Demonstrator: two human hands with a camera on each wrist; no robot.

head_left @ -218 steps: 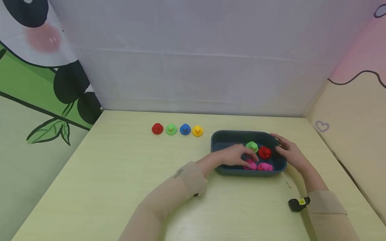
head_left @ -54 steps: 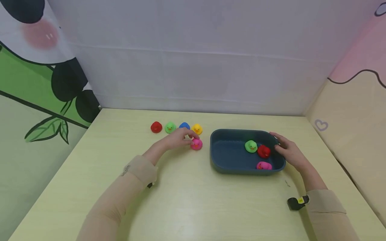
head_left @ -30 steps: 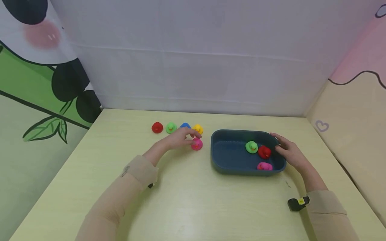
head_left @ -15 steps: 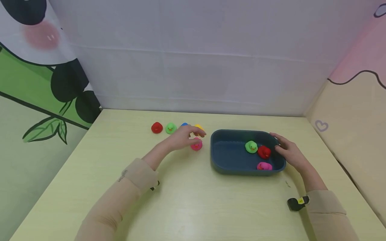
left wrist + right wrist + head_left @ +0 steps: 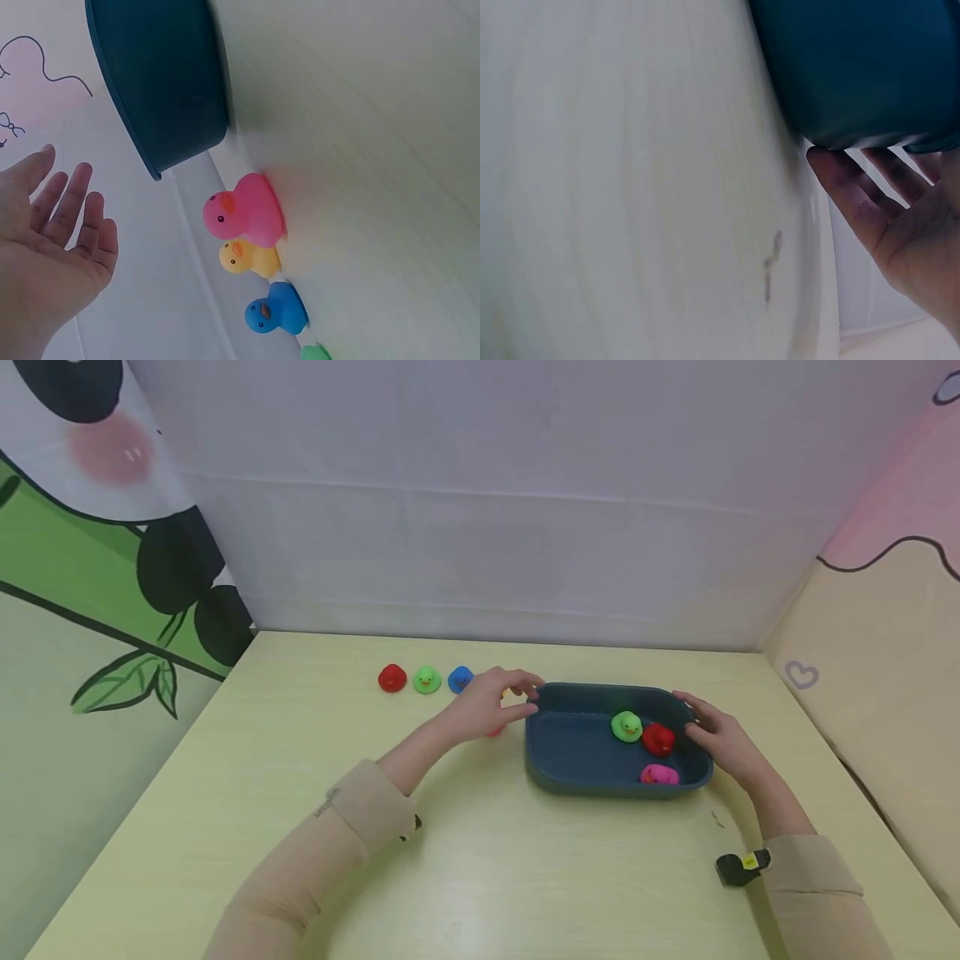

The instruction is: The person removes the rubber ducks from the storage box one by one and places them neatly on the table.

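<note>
My left hand (image 5: pixel 487 703) hovers beside the left rim of a dark blue plastic bin (image 5: pixel 570 789), its fingers spread with nothing between them. Below it a pink rubber duck (image 5: pixel 251 210) stands on the table, mostly hidden from the head view. Behind that duck is a yellow rubber duck (image 5: pixel 251 257), in a row with a blue duck (image 5: pixel 461 679), a green duck (image 5: pixel 427 680) and a red duck (image 5: pixel 392 678). My right hand (image 5: pixel 723 739) holds the bin's right end, thumb over the rim and fingers along the outside.
Inside the bin, toward its right side, lie another green duck (image 5: pixel 626 727), another red duck (image 5: pixel 658 739) and another pink duck (image 5: pixel 660 775). The pale wooden table (image 5: pixel 480 877) meets a white cloth wall (image 5: pixel 480 568) at the back.
One pink duck went from the bin to the table, in front of the row. My left hand has since let go of it and moved right toward the bin. The right hand stays put.
</note>
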